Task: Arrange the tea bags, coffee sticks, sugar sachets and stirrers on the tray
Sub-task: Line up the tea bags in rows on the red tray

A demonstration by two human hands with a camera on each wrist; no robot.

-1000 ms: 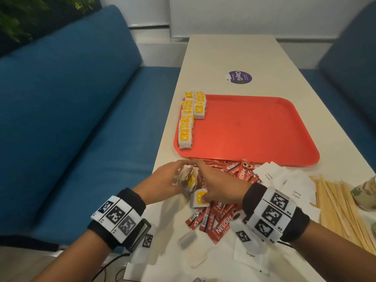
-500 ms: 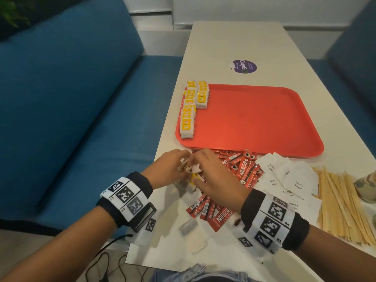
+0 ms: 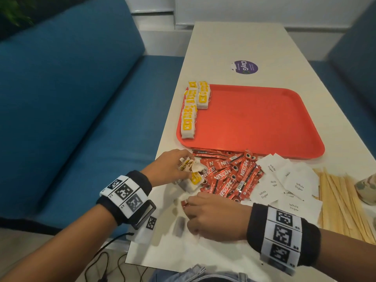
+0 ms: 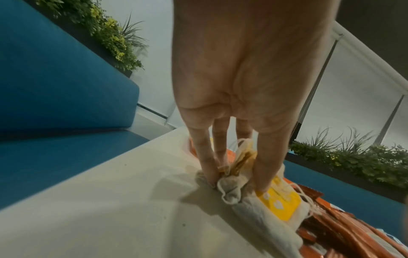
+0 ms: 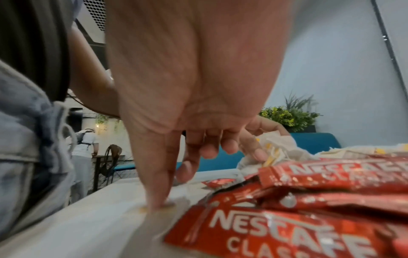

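Basically, scene: person seated at a white table (image 3: 234,43) between blue benches, both wrists in marker bands
Left hand (image 3: 166,166): pinched a small bunch of loose tea bags (image 3: 190,166) between thumb and fingers at the table's left edge, just short of the tray; left wrist view showed fingertips (image 4: 207,176) pressed down into the bags, one yellow tag facing up
Right hand (image 3: 211,218): hovered low over the near table, fingers curled downward; right wrist view showed one fingertip (image 5: 160,202) touching the tabletop beside the sticks; nothing seen gripped, underside hidden in head view, so grip can't be told
Tray (image 3: 264,147): red, flat on the table, beyond both hands
Tea bags on tray (image 3: 192,110): two rows along the left rim, long row at the edge, shorter row just inside at the far end, yellow tags up
Coffee sticks (image 3: 230,176): red Nescafe pile on the table just in front of the tray's near rim, touching the held tea bags
Sugar sachets (image 3: 289,182): white, overlapping, right of the sticks, off the tray
Stirrers (image 3: 341,204): wooden, laid in a fan right of the sachets, off the tray
Purple sticker (image 3: 245,67): on the table beyond the tray
Camouflage-patterned thing (image 3: 366,188): at right frame edge, cut off, can't tell what
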